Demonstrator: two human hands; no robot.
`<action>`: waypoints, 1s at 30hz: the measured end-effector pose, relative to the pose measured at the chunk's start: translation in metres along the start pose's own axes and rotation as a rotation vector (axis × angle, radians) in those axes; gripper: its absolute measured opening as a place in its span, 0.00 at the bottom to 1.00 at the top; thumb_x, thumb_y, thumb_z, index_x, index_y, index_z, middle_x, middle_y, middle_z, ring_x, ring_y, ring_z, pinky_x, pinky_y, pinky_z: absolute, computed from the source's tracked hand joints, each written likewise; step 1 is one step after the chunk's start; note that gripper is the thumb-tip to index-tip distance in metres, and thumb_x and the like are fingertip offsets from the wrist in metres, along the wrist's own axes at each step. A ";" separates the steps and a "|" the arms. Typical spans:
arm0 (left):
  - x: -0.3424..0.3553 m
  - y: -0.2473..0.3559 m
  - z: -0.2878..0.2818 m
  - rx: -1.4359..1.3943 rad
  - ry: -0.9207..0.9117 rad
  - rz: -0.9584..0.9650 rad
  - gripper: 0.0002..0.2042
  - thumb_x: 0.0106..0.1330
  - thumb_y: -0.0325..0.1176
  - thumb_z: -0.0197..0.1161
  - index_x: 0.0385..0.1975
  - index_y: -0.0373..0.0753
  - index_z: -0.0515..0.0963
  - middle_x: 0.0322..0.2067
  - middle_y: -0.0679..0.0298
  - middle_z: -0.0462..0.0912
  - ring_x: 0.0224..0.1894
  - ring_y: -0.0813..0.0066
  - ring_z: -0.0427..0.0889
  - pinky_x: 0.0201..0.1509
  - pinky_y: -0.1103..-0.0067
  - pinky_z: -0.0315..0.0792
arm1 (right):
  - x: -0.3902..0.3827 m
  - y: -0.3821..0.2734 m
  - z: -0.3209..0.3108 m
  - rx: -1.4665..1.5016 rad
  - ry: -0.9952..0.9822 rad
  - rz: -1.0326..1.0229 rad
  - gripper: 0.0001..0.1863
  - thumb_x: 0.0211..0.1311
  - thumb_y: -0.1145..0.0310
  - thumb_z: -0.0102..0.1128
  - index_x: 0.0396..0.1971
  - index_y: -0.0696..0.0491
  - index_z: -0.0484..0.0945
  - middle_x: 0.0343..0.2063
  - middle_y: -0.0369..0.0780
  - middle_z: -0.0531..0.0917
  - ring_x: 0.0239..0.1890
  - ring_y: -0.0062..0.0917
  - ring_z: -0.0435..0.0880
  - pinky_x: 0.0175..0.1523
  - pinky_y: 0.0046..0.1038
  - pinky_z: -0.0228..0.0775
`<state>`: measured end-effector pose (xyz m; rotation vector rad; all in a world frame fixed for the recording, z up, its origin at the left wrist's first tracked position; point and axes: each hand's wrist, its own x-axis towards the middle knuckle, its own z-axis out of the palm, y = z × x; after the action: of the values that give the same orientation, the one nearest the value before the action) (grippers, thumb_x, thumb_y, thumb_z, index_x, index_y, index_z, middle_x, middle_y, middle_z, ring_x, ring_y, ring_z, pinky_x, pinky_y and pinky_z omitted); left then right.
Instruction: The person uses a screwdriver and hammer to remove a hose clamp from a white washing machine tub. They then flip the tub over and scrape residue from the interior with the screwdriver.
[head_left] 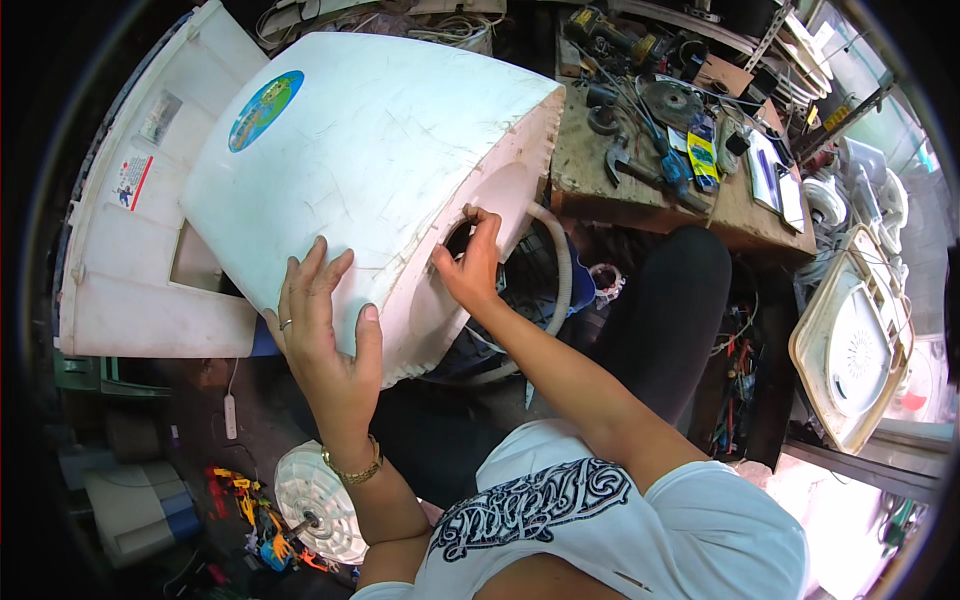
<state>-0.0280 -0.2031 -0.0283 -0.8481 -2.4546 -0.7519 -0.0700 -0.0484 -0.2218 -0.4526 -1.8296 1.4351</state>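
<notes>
Dark workshop floor (200,440) shows below and left of the fingers. Beyond the right-hand fingers, to their right, stands a wooden workbench (590,185) crowded with tools. Past the left-hand fingers, farther left, is a white plastic housing (110,250). Directly under the left hand (325,365) tilts a white plastic tub (370,150); those fingers lie spread wide on its scratched outer wall. Well right of both hands leans a dirty plastic cover (855,375). Just right of the right hand (478,272) curves a pale hose (562,260). That hand's fingers are curled, fairly narrow, at a round hole (460,238) inside the tub's ragged edge; I cannot tell whether they grip it. Below the left-hand fingers come a watch (355,463) and, smallest, a ring (286,324) on one finger.
</notes>
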 end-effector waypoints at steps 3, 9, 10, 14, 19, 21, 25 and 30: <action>-0.004 0.001 0.002 0.047 -0.025 0.009 0.20 0.58 0.32 0.59 0.53 0.40 0.78 0.61 0.55 0.74 0.65 0.49 0.68 0.71 0.55 0.51 | 0.000 0.004 -0.003 0.008 -0.039 0.014 0.39 0.50 0.62 0.69 0.58 0.63 0.59 0.50 0.52 0.66 0.54 0.46 0.71 0.59 0.40 0.66; -0.053 0.031 0.028 -0.531 0.285 0.178 0.11 0.62 0.28 0.59 0.43 0.32 0.74 0.42 0.52 0.76 0.43 0.60 0.75 0.46 0.68 0.74 | 0.008 0.009 -0.021 -0.018 -0.129 -0.048 0.34 0.56 0.59 0.68 0.56 0.62 0.63 0.47 0.49 0.74 0.44 0.32 0.77 0.43 0.30 0.75; -0.066 0.048 0.046 -0.847 0.221 0.122 0.13 0.61 0.28 0.59 0.45 0.33 0.73 0.41 0.53 0.77 0.43 0.63 0.75 0.49 0.70 0.73 | 0.015 0.010 -0.020 0.112 -0.118 0.135 0.29 0.60 0.58 0.66 0.51 0.62 0.66 0.41 0.47 0.77 0.36 0.30 0.79 0.41 0.30 0.75; -0.090 0.037 0.142 -1.739 0.011 -1.189 0.18 0.76 0.42 0.52 0.56 0.37 0.68 0.51 0.59 0.73 0.53 0.69 0.73 0.58 0.72 0.68 | 0.029 -0.008 -0.026 0.227 -0.230 0.513 0.25 0.61 0.58 0.65 0.45 0.61 0.67 0.42 0.48 0.79 0.36 0.29 0.81 0.38 0.29 0.77; -0.058 -0.005 0.215 -2.181 0.163 -1.149 0.32 0.73 0.57 0.47 0.65 0.37 0.64 0.61 0.56 0.71 0.65 0.65 0.68 0.70 0.66 0.60 | 0.024 -0.004 -0.013 0.054 -0.113 0.283 0.26 0.54 0.58 0.67 0.42 0.62 0.67 0.38 0.52 0.78 0.39 0.40 0.79 0.46 0.37 0.72; -0.052 -0.011 0.222 -2.204 0.147 -1.105 0.33 0.72 0.58 0.47 0.65 0.35 0.64 0.63 0.55 0.70 0.67 0.63 0.66 0.71 0.66 0.58 | 0.023 -0.005 -0.011 0.029 -0.071 0.222 0.27 0.52 0.58 0.67 0.40 0.62 0.67 0.36 0.53 0.77 0.40 0.46 0.78 0.48 0.40 0.70; -0.052 -0.014 0.228 -2.199 0.084 -1.056 0.39 0.68 0.62 0.47 0.67 0.32 0.62 0.66 0.55 0.67 0.67 0.60 0.67 0.71 0.67 0.60 | 0.029 -0.002 -0.017 -0.025 -0.112 0.183 0.27 0.52 0.57 0.66 0.40 0.62 0.66 0.34 0.53 0.77 0.38 0.49 0.78 0.46 0.41 0.71; -0.045 -0.016 0.236 -2.100 0.072 -1.000 0.35 0.70 0.58 0.46 0.66 0.33 0.64 0.65 0.55 0.69 0.67 0.62 0.67 0.71 0.68 0.59 | 0.032 -0.013 -0.023 -0.078 -0.184 0.334 0.29 0.53 0.52 0.64 0.40 0.62 0.66 0.35 0.60 0.81 0.39 0.54 0.82 0.45 0.45 0.73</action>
<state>-0.0582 -0.0879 -0.2376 0.2113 -0.9071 -3.5253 -0.0720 -0.0156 -0.1965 -0.7123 -2.0326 1.6779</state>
